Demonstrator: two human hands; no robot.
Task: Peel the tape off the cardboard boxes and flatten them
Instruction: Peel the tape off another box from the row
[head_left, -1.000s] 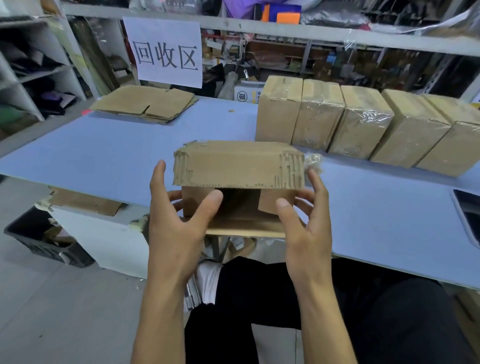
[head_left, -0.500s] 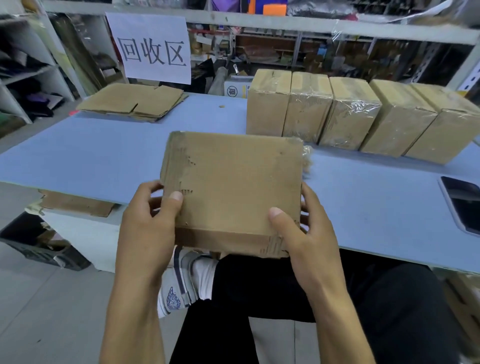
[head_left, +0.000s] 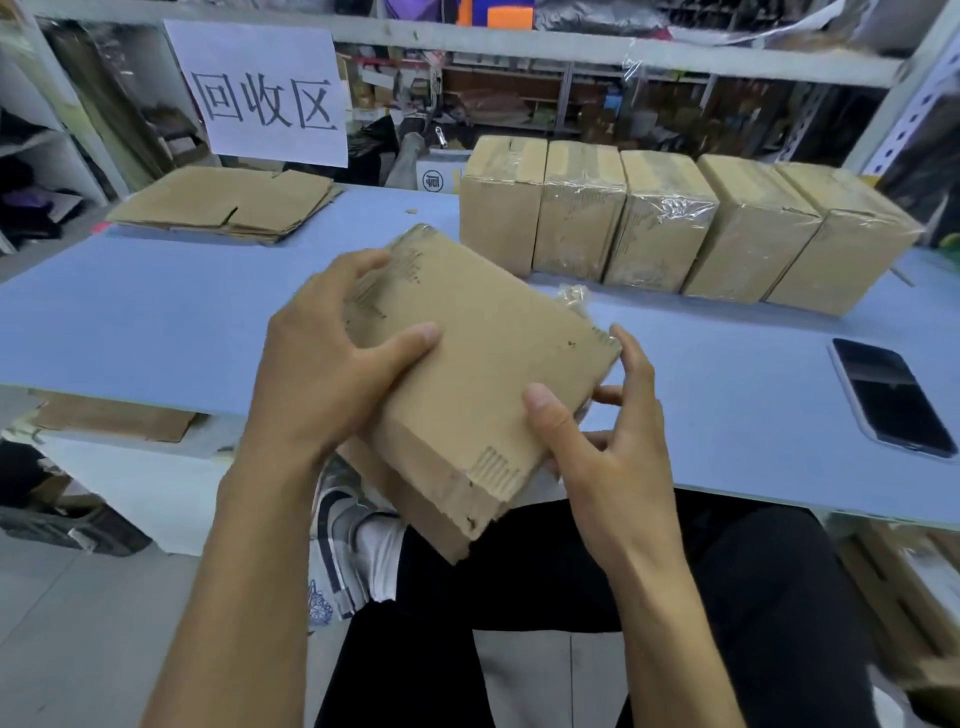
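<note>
Box now tilted in both hands; 5 taped boxes behind.

A flattened box is held above the near edge of the bench, between the left hand and the right hand. Behind it, five taped boxes are lined up side by side. A stack of flattened cardboard lies far left, a phone to the right. What may be crumpled tape lies just behind the held box.

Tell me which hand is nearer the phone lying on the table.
Right. The right hand grips the flattened box's near-right edge, on the side toward the phone; the left hand holds the box's far-left side, farther away.
</note>
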